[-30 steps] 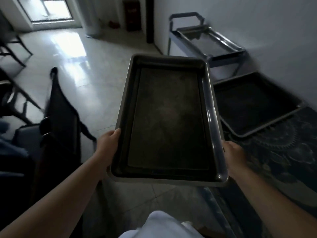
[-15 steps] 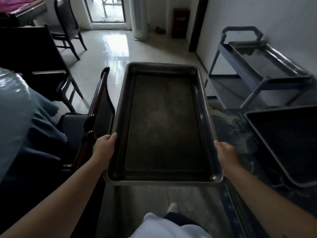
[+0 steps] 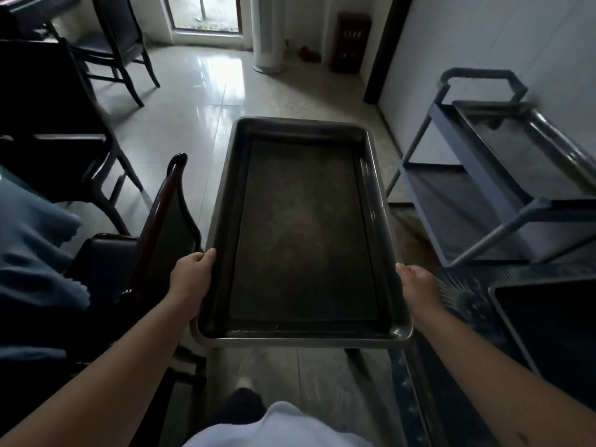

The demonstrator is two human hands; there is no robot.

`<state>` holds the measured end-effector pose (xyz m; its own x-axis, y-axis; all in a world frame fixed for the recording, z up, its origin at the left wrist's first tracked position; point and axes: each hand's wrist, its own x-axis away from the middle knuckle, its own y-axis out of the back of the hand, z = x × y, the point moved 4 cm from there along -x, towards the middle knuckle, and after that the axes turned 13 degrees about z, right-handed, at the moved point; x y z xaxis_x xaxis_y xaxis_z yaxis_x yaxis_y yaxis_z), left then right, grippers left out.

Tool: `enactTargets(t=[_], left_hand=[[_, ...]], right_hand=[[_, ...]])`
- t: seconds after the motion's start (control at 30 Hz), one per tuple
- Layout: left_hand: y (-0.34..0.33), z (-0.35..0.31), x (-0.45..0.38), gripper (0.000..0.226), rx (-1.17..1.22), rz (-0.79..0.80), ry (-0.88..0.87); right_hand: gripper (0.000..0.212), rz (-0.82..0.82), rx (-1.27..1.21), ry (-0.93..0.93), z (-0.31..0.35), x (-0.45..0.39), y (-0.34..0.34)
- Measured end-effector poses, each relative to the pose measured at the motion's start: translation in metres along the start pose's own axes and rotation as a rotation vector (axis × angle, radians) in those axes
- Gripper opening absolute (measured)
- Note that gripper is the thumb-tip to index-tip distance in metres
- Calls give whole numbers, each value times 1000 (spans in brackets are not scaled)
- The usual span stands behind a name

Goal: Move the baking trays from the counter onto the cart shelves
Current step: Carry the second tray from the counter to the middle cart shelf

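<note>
I hold a dark rectangular baking tray (image 3: 303,227) level in front of me over the tiled floor. My left hand (image 3: 190,279) grips its left rim and my right hand (image 3: 419,285) grips its right rim, both near the close end. A grey cart (image 3: 503,188) stands to the right against the wall, with a metal tray (image 3: 529,150) on its top shelf and a lower shelf (image 3: 451,201) beneath. Another baking tray (image 3: 548,333) lies on the patterned counter (image 3: 464,295) at the lower right, cut off by the frame edge.
A dark wooden chair (image 3: 167,221) stands just left of the tray. More chairs (image 3: 109,46) and a dark table (image 3: 42,101) sit at the far left, with blue cloth (image 3: 32,246) beside me. A white column (image 3: 267,33) and a glass door are at the back.
My view has swung left and the carried tray has come away from the counter; the cart now sits closer on the right. Both hands keep their grip on the tray's rims.
</note>
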<state>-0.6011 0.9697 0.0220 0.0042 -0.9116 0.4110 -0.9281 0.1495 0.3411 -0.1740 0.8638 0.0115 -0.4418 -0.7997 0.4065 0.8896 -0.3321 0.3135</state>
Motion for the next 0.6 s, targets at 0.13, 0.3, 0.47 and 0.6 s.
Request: enactTargets(t=[0.13, 0.3, 0.47, 0.6], left_hand=[[-9, -29, -76, 38, -70, 62, -30], [-12, -74, -164, 34, -141, 155, -49], [-31, -122, -242, 38, -285, 231, -66], [-74, -157, -307, 41, -335, 332, -73]], right_hand=[[38, -58, 12, -28, 14, -56, -12], [36, -169, -18, -100, 27, -104, -34], [35, -259, -81, -193, 42, -140, -40], [32, -320, -169, -246, 37, -173, -33]])
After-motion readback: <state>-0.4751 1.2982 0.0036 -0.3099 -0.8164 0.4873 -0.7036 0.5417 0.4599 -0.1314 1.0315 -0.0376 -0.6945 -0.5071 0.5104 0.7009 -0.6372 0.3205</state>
